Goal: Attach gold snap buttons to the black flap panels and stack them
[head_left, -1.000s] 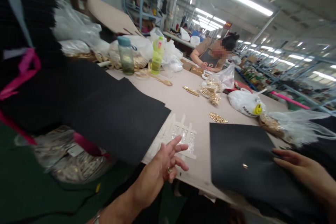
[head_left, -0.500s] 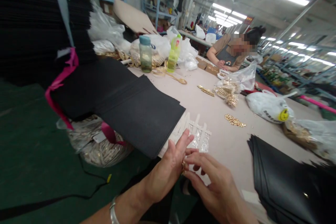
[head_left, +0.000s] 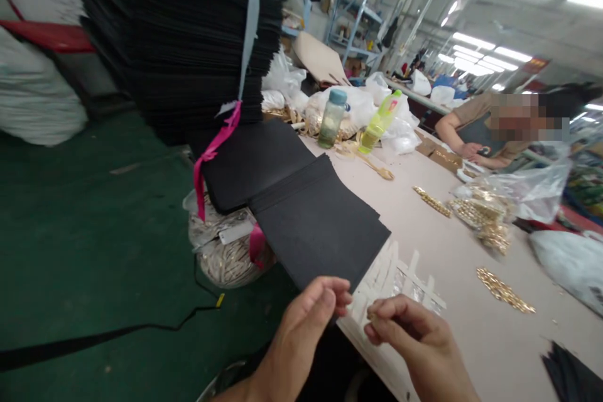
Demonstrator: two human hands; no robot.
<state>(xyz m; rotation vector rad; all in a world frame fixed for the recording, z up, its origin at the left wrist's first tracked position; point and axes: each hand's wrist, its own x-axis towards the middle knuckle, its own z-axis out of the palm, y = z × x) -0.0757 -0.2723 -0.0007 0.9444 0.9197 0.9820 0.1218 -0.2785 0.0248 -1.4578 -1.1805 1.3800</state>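
Note:
My left hand (head_left: 316,311) is at the table's near edge, beside the corner of the black sheets (head_left: 325,220). Its fingers are loosely curled towards the thumb, and whatever lies inside them is hidden. A short gap to the right, my right hand (head_left: 414,330) pinches a small gold-coloured metal piece (head_left: 371,315) between thumb and fingertips. Just past the right hand, white strips (head_left: 417,276) lie crossed over clear plastic on the table. A small heap of gold chain-like pieces (head_left: 504,289) rests farther right on the tabletop.
A tall stack of black sheets (head_left: 188,44) rises at the left. Two bottles, one blue-capped (head_left: 332,119) and one yellow-green (head_left: 379,122), stand farther back. Bags of gold parts (head_left: 485,213) lie right of centre. A co-worker (head_left: 490,132) sits across the table.
My hands have come apart; they were together with gold pieces between them. The left fingers have curled from straight. The view has swung left.

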